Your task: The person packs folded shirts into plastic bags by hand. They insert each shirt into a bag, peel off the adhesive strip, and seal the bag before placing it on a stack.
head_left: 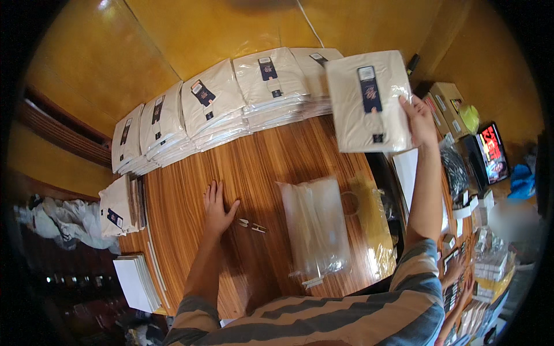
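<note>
My right hand point(421, 124) grips the right edge of a bagged folded garment point(346, 109). The garment is cream, sealed in clear plastic, with a dark hang tag on top. It is held up at the far right, over the end of a row of similar packs. My left hand point(217, 210) lies flat on the wooden table point(242, 167) with fingers stretched out, holding nothing. Beside it rest small thread snips point(252, 225). Right of the snips is a pile of clear plastic bags point(317, 230).
Several stacks of bagged garments point(210, 101) line the table's far edge. More tagged fabric point(117, 207) and white card sheets point(135, 282) sit at the left. A yellowish plastic sheet point(372, 222) lies at the right. Another person's hand point(454, 271) shows beyond, near a lit screen point(491, 153).
</note>
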### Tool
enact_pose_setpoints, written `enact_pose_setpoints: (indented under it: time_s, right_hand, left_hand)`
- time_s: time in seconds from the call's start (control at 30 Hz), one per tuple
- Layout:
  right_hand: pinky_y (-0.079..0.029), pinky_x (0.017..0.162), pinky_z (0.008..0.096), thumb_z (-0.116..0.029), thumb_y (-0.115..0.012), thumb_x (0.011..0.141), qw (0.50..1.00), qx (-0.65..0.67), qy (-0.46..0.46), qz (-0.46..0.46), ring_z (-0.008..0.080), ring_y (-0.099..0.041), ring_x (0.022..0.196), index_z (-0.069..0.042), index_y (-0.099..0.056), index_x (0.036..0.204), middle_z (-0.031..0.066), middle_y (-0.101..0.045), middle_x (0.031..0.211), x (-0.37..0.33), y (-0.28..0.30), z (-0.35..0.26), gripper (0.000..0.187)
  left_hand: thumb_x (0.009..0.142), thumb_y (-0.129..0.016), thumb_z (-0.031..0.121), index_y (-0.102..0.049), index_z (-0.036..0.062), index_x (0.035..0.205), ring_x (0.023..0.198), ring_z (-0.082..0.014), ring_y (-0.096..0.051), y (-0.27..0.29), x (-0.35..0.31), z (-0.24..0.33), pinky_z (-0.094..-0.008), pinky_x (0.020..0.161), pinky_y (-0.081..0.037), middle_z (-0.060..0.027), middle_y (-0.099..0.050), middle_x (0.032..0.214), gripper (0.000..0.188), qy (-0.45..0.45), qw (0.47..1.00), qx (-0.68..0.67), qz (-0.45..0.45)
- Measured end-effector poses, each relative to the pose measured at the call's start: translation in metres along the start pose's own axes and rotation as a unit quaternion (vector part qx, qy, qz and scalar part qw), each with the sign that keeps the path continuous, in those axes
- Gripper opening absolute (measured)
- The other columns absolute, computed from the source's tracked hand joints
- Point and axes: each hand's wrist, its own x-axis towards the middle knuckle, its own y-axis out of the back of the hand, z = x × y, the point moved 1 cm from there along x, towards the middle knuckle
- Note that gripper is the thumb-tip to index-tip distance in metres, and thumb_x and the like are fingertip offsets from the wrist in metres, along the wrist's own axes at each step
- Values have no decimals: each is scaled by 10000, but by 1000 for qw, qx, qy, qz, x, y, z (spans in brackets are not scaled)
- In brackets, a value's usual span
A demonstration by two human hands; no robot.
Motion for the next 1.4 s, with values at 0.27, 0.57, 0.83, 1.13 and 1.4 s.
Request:
enact_pose_setpoints:
  time_s: [0.27,0.57,0.83,1.13,1.4]
  right_hand:
    - [-627,862,384,-261,-654,1079,991,61,-118,-33,235,-762,1001,15,-651,1349,175,-760,1217,186,3,72,386]
    - [-542,975,386,-444,-651,1065,963,-212,-147,-72,216,-682,1082,-9,-605,1454,116,-735,1268,282,-40,135,585]
    - [-555,859,367,-434,-602,1079,932,-328,-147,-34,224,-685,943,76,-641,1364,170,-751,1118,290,-61,145,585]
    - [-543,936,390,-440,-545,1092,923,-371,-98,-18,277,-690,1008,84,-640,1379,205,-738,1193,273,-82,134,605]
    - [-543,941,403,-492,-530,1094,915,-401,-46,10,271,-698,1005,65,-678,1346,198,-754,1173,288,-67,150,629]
  left_hand:
    - [1042,-614,516,-205,135,1715,1655,-359,-60,6,2,6,-535,1336,-82,-141,-83,1798,875,57,991,80,-91]
    - [993,-686,490,-231,139,1711,1654,-364,-81,8,-1,5,-526,1336,-77,-152,-121,1793,919,59,993,63,-80]
    - [968,-721,470,-246,151,1708,1648,-374,-106,2,-1,0,-534,1335,-98,-157,-138,1788,936,50,995,64,-66]
    - [967,-731,433,-250,140,1705,1646,-373,-116,3,0,1,-546,1330,-105,-158,-144,1787,929,51,994,69,-69]
    - [984,-710,416,-266,142,1701,1646,-361,-128,1,2,-1,-554,1326,-108,-148,-154,1787,886,42,996,59,-58]
